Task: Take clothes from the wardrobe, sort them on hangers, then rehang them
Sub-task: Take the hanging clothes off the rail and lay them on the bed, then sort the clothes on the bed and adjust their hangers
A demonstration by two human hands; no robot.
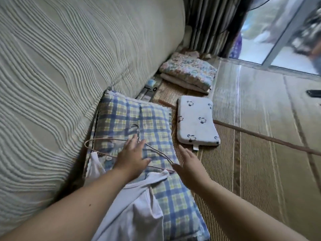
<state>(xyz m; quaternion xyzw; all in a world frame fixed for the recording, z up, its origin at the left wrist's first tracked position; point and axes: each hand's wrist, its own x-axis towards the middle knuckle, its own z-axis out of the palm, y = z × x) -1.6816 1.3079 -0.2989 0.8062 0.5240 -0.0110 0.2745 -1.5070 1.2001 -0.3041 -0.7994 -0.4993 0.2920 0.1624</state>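
A home bedroom: woven floor mat (pixel 251 119), plaid pillow (pixel 135 119), curtains (pixel 208 23) (striped).

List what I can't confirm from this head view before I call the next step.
All in the head view:
1. Hanger: its middle lies under the left hand, so contact is unclear.
2. White garment: the lower part is cut off by the bottom edge, and one side is covered by the left forearm.
3. Dark object: cut by the right edge, unidentifiable.
4. Beyond the glass door: blurred.
5. Wardrobe: out of frame.
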